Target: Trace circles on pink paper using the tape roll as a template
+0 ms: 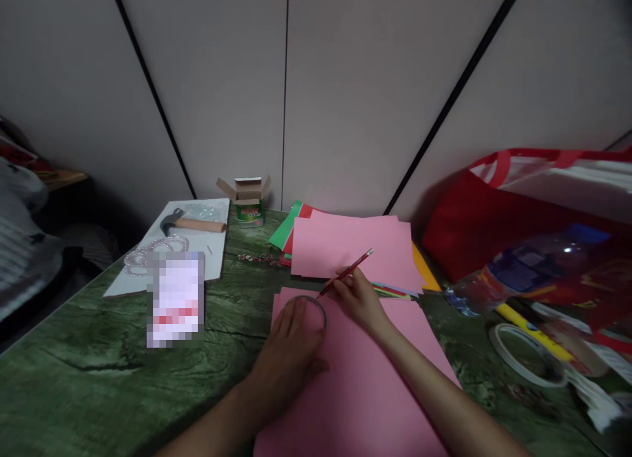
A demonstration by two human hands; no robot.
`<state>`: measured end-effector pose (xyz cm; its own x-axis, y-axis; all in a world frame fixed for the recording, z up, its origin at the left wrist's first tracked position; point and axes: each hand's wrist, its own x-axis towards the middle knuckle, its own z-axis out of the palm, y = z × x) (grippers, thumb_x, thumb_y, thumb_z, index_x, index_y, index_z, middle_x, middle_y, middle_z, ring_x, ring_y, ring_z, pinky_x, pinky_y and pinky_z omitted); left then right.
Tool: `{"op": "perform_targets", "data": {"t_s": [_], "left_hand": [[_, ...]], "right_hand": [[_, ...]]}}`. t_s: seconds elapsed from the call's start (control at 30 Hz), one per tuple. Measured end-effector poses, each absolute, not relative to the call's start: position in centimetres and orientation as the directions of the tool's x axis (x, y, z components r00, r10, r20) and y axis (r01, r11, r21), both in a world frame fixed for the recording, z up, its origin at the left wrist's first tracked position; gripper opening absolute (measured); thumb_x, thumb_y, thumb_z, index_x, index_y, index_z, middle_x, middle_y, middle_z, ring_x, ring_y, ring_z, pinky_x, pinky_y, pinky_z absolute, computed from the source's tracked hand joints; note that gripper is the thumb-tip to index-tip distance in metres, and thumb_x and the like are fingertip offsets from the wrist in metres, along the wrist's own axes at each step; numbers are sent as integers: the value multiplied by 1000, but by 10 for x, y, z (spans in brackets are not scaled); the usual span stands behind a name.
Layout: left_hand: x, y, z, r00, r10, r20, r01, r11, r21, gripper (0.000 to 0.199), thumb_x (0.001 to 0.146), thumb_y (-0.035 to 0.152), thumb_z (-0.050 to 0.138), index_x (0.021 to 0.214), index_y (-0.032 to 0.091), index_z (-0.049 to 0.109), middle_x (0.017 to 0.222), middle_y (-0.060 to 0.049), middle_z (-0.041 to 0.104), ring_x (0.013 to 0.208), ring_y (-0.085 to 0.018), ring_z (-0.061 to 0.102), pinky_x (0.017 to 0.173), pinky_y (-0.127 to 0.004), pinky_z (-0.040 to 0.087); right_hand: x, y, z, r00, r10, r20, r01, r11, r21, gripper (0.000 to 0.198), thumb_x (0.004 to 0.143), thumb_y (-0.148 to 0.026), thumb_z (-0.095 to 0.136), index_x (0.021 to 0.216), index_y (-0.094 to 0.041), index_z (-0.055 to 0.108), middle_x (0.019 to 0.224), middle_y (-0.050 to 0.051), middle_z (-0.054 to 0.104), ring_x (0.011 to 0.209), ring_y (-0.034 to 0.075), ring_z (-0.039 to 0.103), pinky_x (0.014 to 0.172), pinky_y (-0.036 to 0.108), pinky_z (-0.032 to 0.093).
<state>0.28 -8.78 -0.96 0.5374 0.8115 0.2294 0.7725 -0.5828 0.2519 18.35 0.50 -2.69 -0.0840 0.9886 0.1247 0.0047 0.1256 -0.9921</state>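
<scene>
The near pink paper (380,371) lies on the worktop (74,391), and a thin dark ring (324,314) rests on its far left part. The left hand (292,344) is spread flat over that same part of the near pink paper, fingers extended, its fingertips on the ring and its palm hiding the ring's near side. The right hand (359,302) is above the far middle of the near pink paper, fingers and thumb pinching a red pencil (351,270), which is tilted with its tip down beside the ring's far right edge; whether the tip touches the paper I cannot tell. So the ring lies under the left hand and just left of the right. Just beyond the near pink paper is another pink stack (355,240); to its right lies a tape roll (500,351).
</scene>
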Motion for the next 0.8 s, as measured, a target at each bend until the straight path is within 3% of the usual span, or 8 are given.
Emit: {"op": "perform_targets", "data": {"t_s": [0.2, 0.4, 0.57, 0.8], "left_hand": [[2, -86, -5, 557, 808, 190, 782, -588, 206, 42, 78, 20, 69, 117, 20, 54, 145, -17, 30, 133, -42, 29, 99, -60, 38], [-1, -79, 7, 578, 802, 153, 772, -598, 215, 30, 84, 10, 52, 111, 22, 58, 144, -13, 34, 131, -35, 33, 97, -55, 40], [-3, -69, 30, 645, 764, 10, 751, -637, 174, 42, 78, -2, 41, 106, 23, 58, 142, -11, 37, 123, -32, 40, 95, -55, 40], [-4, -62, 47, 695, 718, -40, 716, -686, 130, 41, 75, -4, 35, 100, 21, 56, 122, -6, 52, 101, -23, 50, 90, -43, 45]], "right_hand": [[197, -18, -28, -44, 993, 108, -79, 104, -991, 31, 76, -46, 67, 92, -25, 51, 80, 3, 68, 71, 21, 67, 67, 37, 56], [202, -47, -15, 61, 997, 46, -120, 53, -991, 35, 70, -51, 73, 80, -23, 55, 68, 1, 68, 60, 20, 67, 63, 35, 57], [207, -66, -15, 195, 981, 0, -74, 14, -997, 39, 71, -57, 69, 84, -20, 65, 65, 5, 70, 63, 23, 69, 68, 38, 56], [210, -87, -18, 131, 985, 116, 87, 105, -991, 33, 83, -50, 60, 90, -20, 70, 77, 9, 73, 74, 24, 68, 69, 37, 54]]}}
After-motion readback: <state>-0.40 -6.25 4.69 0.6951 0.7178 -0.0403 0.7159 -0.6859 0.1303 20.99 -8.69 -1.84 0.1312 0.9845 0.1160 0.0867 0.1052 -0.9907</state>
